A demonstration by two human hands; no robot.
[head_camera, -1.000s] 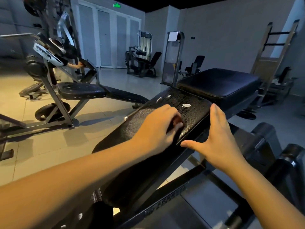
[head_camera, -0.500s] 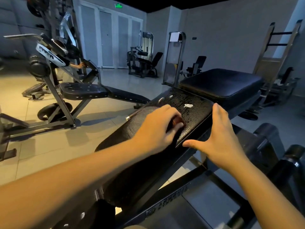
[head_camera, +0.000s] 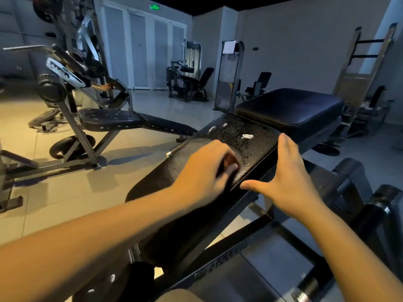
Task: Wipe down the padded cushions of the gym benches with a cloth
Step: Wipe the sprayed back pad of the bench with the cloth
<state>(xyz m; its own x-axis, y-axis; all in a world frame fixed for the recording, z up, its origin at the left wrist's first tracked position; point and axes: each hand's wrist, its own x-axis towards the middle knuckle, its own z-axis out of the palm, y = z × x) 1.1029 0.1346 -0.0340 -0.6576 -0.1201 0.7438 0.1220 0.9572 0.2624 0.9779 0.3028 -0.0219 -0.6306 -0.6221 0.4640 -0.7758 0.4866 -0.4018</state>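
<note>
Curling over a small reddish cloth, mostly hidden and blurred, the left grip presses it onto the droplet-speckled black cushion; the right grip, released with fingers straight, rests against the cushion's right edge.

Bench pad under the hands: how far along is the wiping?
Done: the long pad looks droplet-free at its near end. In hand: left hand grips a reddish cloth mid-pad; right hand rests on the edge. Left: droplets and white blobs at the far end, the seat cushion, the spotted bench.
</note>
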